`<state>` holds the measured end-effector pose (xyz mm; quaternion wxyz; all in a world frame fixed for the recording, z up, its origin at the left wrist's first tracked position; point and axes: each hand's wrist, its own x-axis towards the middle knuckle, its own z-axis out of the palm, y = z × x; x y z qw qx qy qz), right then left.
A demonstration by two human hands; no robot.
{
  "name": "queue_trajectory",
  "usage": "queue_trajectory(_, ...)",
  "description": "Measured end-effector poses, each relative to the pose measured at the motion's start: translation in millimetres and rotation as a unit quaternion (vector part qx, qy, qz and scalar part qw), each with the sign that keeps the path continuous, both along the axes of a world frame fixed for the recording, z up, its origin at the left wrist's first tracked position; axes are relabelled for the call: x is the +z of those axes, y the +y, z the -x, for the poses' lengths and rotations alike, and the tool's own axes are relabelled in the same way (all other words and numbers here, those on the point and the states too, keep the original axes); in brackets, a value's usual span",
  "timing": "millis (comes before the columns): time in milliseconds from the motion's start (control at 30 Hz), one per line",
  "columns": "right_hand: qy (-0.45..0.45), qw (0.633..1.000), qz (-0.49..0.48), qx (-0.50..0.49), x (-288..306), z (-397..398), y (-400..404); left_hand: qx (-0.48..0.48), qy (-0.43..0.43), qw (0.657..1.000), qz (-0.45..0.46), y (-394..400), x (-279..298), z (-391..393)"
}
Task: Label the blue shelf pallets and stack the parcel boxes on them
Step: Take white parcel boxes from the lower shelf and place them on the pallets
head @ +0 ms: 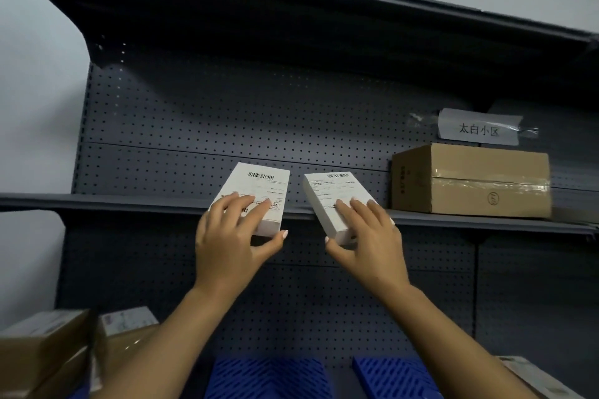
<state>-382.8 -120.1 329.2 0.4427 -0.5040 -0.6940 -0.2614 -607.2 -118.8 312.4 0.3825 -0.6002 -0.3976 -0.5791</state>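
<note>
Left hand and right hand each grip a small white box, left box and right box, fingers flat on top and thumb beneath, long axes pointing into the middle shelf; blue pallets lie well below.

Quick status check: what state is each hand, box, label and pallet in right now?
Left hand: grips the left white box.
Right hand: grips the right white box.
Left white box: held at shelf edge, label up.
Right white box: held, label up.
Brown box: taped shut, on shelf.
Paper label: taped to back panel.
Blue pallets: bare where visible.
</note>
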Motion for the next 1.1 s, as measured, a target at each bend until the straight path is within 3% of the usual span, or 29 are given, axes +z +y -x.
queue_trajectory(200, -0.009, 0.991, -0.103, 0.086, -47.3, 2.6, -34.9, -0.011, 0.016, 1.000, -0.017, -56.4, -39.4, 14.9)
queue_trajectory(367, -0.032, 0.984, -0.122, 0.126, -102.7, 7.1, -75.1, -0.013, 0.065, 0.998, 0.023, -94.3, -80.9, 41.6)
queue_trajectory(800, -0.017, 0.995, 0.052, 0.081, -249.8, 47.8, -149.2, -0.062, 0.060, 0.970, 0.228, -137.3, -229.2, 86.2)
queue_trajectory(1100, -0.007, 0.991, 0.131, 0.025, -290.6, 22.5, -143.1, -0.069, 0.060, 0.955, 0.281, -112.2, -279.0, 91.5)
